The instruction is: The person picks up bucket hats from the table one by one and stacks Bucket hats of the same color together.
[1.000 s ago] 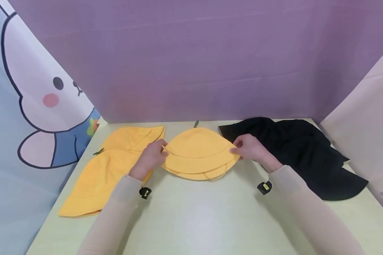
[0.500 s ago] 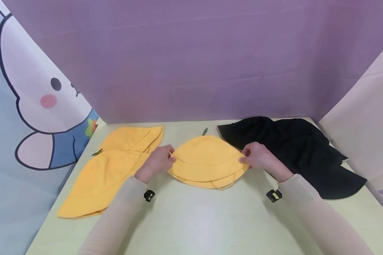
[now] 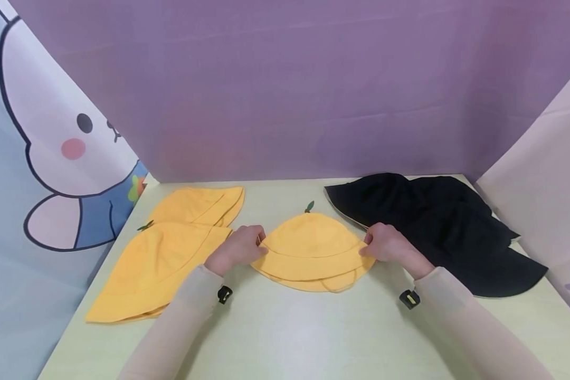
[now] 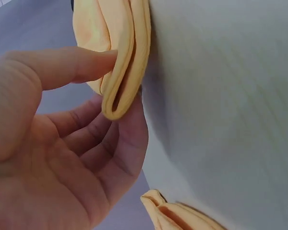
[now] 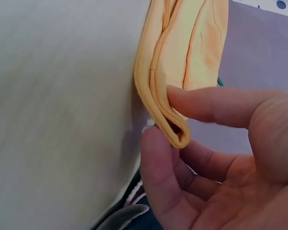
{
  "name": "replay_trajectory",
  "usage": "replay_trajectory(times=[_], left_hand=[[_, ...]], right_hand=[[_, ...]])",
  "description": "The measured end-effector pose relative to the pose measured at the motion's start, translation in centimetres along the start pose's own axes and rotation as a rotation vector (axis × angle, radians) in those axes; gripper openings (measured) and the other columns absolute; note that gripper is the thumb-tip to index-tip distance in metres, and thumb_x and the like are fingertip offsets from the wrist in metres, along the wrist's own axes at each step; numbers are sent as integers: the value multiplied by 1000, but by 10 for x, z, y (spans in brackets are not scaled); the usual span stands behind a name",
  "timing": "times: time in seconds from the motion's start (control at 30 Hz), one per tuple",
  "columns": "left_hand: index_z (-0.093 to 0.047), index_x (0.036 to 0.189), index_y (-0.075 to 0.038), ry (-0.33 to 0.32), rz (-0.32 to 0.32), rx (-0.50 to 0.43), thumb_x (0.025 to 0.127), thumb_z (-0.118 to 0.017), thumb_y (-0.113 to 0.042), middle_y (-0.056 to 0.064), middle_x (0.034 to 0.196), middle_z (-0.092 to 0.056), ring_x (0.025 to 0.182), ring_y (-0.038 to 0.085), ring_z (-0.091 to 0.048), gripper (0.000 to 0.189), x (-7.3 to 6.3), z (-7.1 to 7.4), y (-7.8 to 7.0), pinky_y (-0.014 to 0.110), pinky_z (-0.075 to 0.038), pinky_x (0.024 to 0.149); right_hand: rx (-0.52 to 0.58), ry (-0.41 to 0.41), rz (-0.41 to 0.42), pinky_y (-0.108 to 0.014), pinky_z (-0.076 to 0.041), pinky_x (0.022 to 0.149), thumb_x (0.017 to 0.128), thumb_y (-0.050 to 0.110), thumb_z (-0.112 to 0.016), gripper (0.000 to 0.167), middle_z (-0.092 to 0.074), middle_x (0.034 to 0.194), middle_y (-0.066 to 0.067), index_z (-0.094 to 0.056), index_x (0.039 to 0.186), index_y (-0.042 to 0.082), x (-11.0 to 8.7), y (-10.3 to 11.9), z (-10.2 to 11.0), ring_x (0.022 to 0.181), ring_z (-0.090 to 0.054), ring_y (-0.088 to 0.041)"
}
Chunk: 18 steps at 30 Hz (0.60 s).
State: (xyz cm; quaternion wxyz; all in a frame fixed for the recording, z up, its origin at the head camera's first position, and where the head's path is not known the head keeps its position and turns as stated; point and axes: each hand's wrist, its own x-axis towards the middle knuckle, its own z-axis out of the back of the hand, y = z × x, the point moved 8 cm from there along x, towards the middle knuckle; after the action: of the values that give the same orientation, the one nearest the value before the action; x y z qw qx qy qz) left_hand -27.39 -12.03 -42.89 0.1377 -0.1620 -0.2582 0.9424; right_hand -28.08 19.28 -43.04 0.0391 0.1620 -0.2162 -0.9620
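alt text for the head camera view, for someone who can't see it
A person's left hand and right hand pinch opposite sides of a yellow hat at a pale table. More yellow hats lie to its left, black hats to its right.

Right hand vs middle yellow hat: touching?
Touching. The right wrist view shows the right hand pinching the middle yellow hat at its folded edge, thumb tip against the cloth.

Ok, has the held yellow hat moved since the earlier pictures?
Yes: relative to the black hats, the held yellow hat moved toward the camera and slightly right.
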Motion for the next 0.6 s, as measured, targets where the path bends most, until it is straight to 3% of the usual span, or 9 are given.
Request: replay_trajectory(times=[0.33,0.47,0.6], left_hand=[[-56,91,-7,-19,9,18,91,-74,-16,6,82,-56,74,21,-51,20,10,-7,3,32,-42,64],[-55,90,-7,-5,13,37,92,-73,-15,6,81,-56,73,21,-52,19,11,-8,1,32,-43,63],[-55,90,-8,6,13,57,92,-72,-14,6,82,-56,73,21,-52,17,12,-9,0,32,-43,63]], right_hand=[[-57,37,-47,-32,-45,59,79,19,-77,17,-60,79,-6,-67,85,7,0,-1,-1,69,-57,-22],[-157,58,-60,-36,-44,61,85,17,-69,14,-57,82,-9,-63,88,5,-1,12,1,70,-55,-26],[-278,27,-28,-42,-44,64,89,15,-60,10,-56,88,-11,-62,94,6,-3,31,2,75,-54,-30]])
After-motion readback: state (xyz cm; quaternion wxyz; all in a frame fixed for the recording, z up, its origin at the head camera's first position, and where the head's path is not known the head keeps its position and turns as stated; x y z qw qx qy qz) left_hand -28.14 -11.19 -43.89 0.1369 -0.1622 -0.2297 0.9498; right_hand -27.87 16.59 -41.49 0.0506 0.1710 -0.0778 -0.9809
